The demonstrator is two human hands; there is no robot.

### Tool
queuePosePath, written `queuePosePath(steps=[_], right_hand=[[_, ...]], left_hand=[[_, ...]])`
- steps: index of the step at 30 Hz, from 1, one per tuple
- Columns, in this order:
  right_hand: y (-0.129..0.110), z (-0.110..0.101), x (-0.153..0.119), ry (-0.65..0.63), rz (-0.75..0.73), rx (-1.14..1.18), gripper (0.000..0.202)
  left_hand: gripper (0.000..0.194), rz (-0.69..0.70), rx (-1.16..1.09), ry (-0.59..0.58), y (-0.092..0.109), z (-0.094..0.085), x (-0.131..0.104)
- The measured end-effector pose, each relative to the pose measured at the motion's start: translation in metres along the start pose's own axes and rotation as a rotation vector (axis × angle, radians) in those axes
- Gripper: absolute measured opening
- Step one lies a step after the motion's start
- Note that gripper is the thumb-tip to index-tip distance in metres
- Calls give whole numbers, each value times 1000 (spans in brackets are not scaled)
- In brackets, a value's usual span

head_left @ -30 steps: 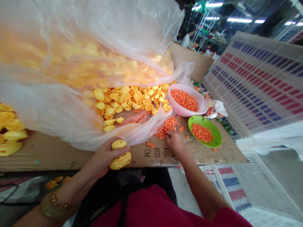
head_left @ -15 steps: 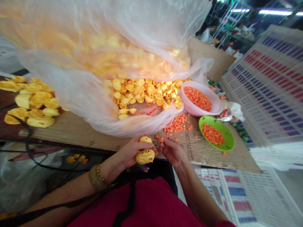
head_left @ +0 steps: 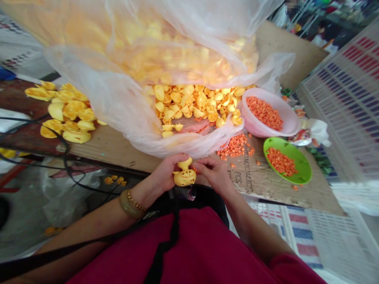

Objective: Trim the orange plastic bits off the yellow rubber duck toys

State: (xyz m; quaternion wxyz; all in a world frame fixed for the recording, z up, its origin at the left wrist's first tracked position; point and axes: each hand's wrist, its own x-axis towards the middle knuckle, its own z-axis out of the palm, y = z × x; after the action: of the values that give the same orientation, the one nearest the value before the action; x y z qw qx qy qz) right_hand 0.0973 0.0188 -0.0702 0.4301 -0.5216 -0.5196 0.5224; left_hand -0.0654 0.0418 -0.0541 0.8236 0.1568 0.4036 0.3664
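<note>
My left hand (head_left: pixel 164 172) is closed around a hollow-looking yellow plastic toy part (head_left: pixel 184 178), held just off the table's front edge. The part has a rounded upper lobe and a wider lower body dotted with small dark holes. At its right side, my right hand (head_left: pixel 218 174) pinches a small orange plastic piece (head_left: pixel 194 169) between thumb and fingertips, close against the toy part. Whether the piece touches a hole is hard to make out. Beyond my right hand lies a loose heap of small orange pieces (head_left: pixel 237 145) on the cardboard (head_left: pixel 251 177).
A large clear plastic bag (head_left: pixel 130 132) spills yellow half-shells (head_left: pixel 195 100) onto the table. More yellow shells (head_left: pixel 77 136) sit at left, near black cables (head_left: pixel 66 157). Right: a pink bowl (head_left: pixel 293 128) and a green bowl (head_left: pixel 304 170), both holding orange pieces. White crates (head_left: pixel 340 90) stand beyond.
The toy part has turned in my left hand, its holed face now more toward me. My right hand has moved in closer to it with the orange piece. The camera view has shifted.
</note>
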Motion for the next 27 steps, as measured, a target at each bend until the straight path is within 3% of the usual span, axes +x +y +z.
queuePosePath(steps=[6, 10, 17, 21, 24, 27], right_hand=[[-2, -6, 1, -131, 19, -40, 21], [6, -7, -1, -46, 59, 29, 17], [12, -12, -6, 81, 27, 30, 13], [3, -16, -13, 115, -204, -89, 14], [-5, -12, -18, 76, -406, -213, 14], [-8, -7, -19, 14, -504, -323, 14]], left_hand=[[14, -65, -17, 67, 4, -1, -2], [22, -117, -5, 82, 4, 0, -1], [18, -57, -17, 66, 0, 2, 4], [25, -51, 9, 109, 7, 5, 5], [27, -69, -12, 127, 9, 8, 6], [29, -74, -7, 136, 7, 9, 6]])
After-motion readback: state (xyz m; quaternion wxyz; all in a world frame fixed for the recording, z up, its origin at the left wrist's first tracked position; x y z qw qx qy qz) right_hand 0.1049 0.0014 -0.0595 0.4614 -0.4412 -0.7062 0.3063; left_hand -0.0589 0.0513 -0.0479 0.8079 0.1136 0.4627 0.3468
